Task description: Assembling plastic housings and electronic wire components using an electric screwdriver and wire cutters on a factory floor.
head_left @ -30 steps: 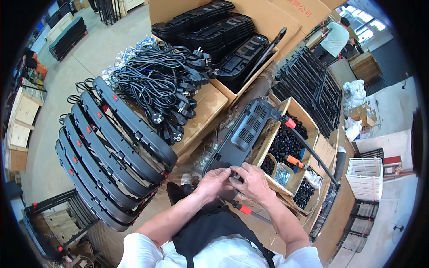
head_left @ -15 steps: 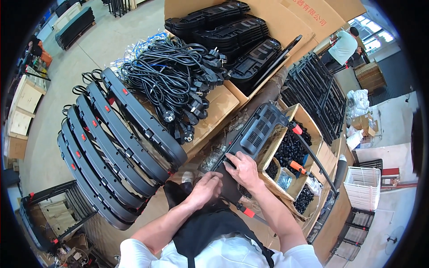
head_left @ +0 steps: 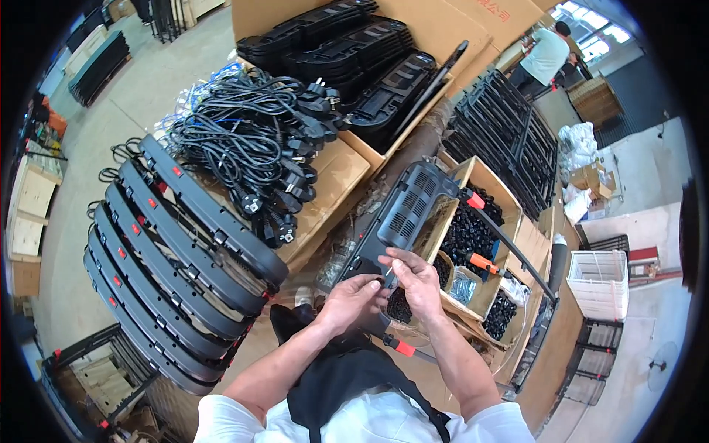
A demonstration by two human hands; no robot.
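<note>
Both my hands are close together over the near end of a black plastic housing (head_left: 412, 214) with vent slots. My right hand (head_left: 418, 286) pinches a small, thin, light piece (head_left: 389, 270), perhaps a screw; its kind is too small to tell. Just left of it, my left hand (head_left: 350, 301) has thumb and forefinger pressed together, and whatever they hold is too small to name. The housing lies at a slant beside a wooden parts box (head_left: 436, 240), with a black frame tube (head_left: 513, 244) with red ends to its right.
The box's compartments hold black parts (head_left: 473, 225), clear bags (head_left: 463, 288) and an orange-and-black tool (head_left: 484, 263). Left stand several curved black housings (head_left: 210, 210). Bundled power cords (head_left: 244, 140) lie on cardboard, near a carton (head_left: 443, 44) of black covers. A person (head_left: 545, 57) works at far right.
My right hand has lifted off the housing and now pinches a small piece. My left hand has moved slightly right toward it. The whole view has shifted a little.
</note>
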